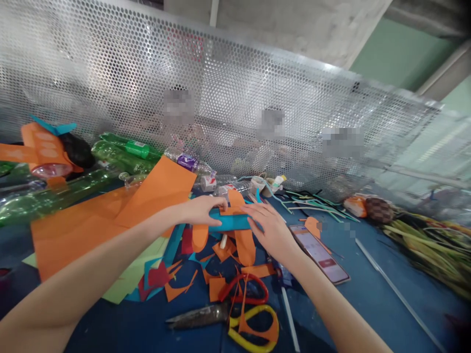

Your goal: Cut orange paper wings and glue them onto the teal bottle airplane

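Between my two hands is a paper plane made of a blue paper tube [235, 222] with rounded orange strips as wings and tail. My left hand [201, 211] is curled around its left end, thumb against the tube. At the other end, my right hand [270, 229] has its fingers bent over the blue paper. Below the plane lie orange paper scraps [217, 289] and scissors [253, 314] with one red and one yellow handle loop, blades pointing left. Red, blue and pale green paper pieces [156, 277] are under my left forearm.
Large orange sheets [158, 191] lie at left. Plastic bottles [128, 152] and an orange bottle plane [46, 147] are behind them. A phone [320, 255] is at right, near a thin white stick [395, 289] and dry leaf strips [430, 250]. A perforated metal panel [235, 93] stands behind.
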Demonstrator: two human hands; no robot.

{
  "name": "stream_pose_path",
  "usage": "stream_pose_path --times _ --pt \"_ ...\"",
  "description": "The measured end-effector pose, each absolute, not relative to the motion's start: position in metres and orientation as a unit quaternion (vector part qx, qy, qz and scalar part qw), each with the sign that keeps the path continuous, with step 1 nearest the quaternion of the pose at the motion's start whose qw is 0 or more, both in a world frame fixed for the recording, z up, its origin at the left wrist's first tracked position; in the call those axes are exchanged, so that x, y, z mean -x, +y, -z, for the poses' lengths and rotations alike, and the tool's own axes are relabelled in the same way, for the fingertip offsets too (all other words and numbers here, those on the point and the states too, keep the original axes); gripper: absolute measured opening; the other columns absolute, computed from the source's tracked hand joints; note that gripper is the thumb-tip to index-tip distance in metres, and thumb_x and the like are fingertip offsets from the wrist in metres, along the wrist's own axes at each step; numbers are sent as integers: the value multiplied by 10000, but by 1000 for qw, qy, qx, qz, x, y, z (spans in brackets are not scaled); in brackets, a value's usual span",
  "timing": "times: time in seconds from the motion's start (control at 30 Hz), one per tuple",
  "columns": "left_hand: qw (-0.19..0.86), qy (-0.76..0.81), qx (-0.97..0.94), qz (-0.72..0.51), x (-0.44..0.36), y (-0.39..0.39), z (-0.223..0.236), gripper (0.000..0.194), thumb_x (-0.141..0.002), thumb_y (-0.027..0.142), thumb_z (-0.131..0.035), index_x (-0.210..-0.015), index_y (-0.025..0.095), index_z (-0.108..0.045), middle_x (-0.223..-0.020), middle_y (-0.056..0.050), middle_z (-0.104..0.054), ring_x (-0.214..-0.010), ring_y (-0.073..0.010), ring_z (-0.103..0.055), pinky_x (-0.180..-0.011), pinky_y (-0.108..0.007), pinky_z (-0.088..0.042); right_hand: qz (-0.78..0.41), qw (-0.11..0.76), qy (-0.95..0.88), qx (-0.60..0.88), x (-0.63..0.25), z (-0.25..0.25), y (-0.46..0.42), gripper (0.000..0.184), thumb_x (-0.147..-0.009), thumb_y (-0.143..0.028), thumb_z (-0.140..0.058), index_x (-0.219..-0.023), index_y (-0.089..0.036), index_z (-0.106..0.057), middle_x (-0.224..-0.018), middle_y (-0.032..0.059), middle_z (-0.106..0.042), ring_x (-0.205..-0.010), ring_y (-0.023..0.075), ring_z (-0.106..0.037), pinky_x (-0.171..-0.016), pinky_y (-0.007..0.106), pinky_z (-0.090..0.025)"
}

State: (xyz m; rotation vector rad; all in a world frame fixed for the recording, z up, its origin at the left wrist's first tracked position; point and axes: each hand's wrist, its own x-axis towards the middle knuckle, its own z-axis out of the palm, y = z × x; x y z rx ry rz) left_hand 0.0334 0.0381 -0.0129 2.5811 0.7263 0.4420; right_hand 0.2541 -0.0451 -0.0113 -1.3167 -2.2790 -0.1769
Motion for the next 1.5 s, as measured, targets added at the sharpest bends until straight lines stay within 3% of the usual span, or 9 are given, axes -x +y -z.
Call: stream_pose_path --times 0.17,0.6,0.8,0.93,1.07,1.3,1.5 --pt "202 240 -938 -149 -33 38 11 239 -736 266 -582 -967 219 -542 -995 -11 -602 -904 -193 -557 -737 -239 -391 108 208 -847 476 -260 17 -38 385 -840 -79 -446 -1141 -259 -607 -1140 39 -627 -1098 225 -504 -972 439 -383" --pt "205 201 -946 -152 -34 37 10 176 -751 279 -631 -897 195 -580 -964 -20 -614 -951 -189 -553 -848 -245 -372 71 208 -866 449 -268 20 -35 280 -812 -67 -457 -965 -182 -662 -1012 58 -664 -946 206 -580 -889 375 -451" --pt "204 226 -938 -167 -39 32 9 284 -889 391 -441 -872 184 -635 -986 -62 -621 -953 -201 -564 -847 -282 -394 59 265 -827 492 -256 27 -37 160 -891 -218 -484 -967 -205 -624 -936 50 -638 -905 203 -571 -829 353 -447" --pt "164 236 -939 -192 -46 28 15 200 -831 346 -544 -791 169 -627 -991 -69 -600 -926 -205 -564 -830 -291 -404 78 299 -796 521 -246 41 -37 112 -838 -299 -586 -880 -198 -603 -865 41 -606 -848 214 -555 -776 347 -447" --pt "139 266 -931 -206 -49 25 18 128 -762 292 -617 -754 172 -573 -862 -38 -600 -820 -196 -568 -733 -278 -415 85 306 -779 540 -244 46 -37 155 -821 -335 -603 -893 -198 -592 -893 51 -599 -865 230 -549 -785 368 -443" --pt "168 279 -920 -218 -46 35 23 274 -727 327 -665 -939 181 -571 -968 -52 -634 -892 -216 -581 -749 -279 -413 35 325 -785 527 -263 40 -26 231 -779 -329 -646 -977 -211 -642 -970 57 -624 -939 228 -571 -847 376 -445" --pt "163 314 -913 -204 -45 38 25 288 -709 370 -672 -902 174 -585 -918 -56 -641 -820 -216 -591 -670 -275 -406 19 326 -779 536 -267 38 -24 240 -760 -320 -666 -973 -210 -677 -965 50 -638 -932 214 -578 -863 361 -438"
